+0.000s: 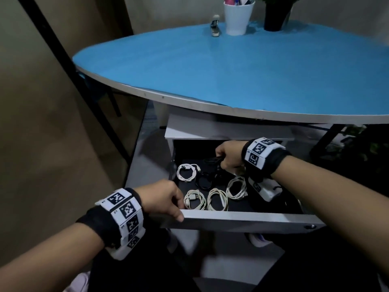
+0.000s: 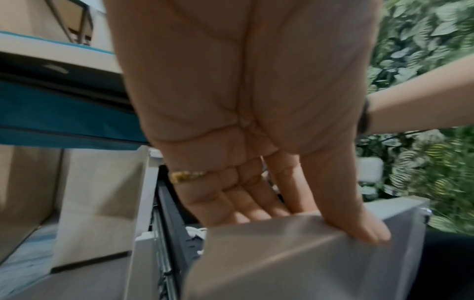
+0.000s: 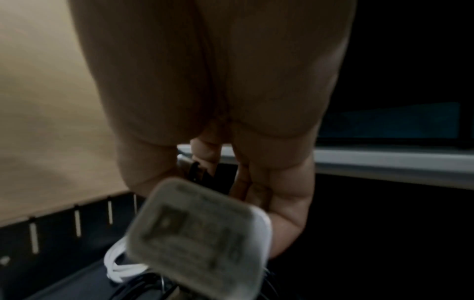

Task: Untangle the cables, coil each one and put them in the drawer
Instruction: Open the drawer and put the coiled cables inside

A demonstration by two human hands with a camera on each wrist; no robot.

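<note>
A left hand curls over the front edge of an open grey metal drawer while the right hand grips what appears to be a coiled black cable at its back, beside coiled white cables.

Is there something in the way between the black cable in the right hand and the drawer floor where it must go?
Nothing visible blocks it. The right hand holds the black cable inside the open drawer, just above the bare dark floor at the back. The white coils lie nearer the front.

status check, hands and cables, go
Left hand grips drawer front. Right hand holds black cable inside drawer. Four white coils already in. Nothing blocking.
</note>
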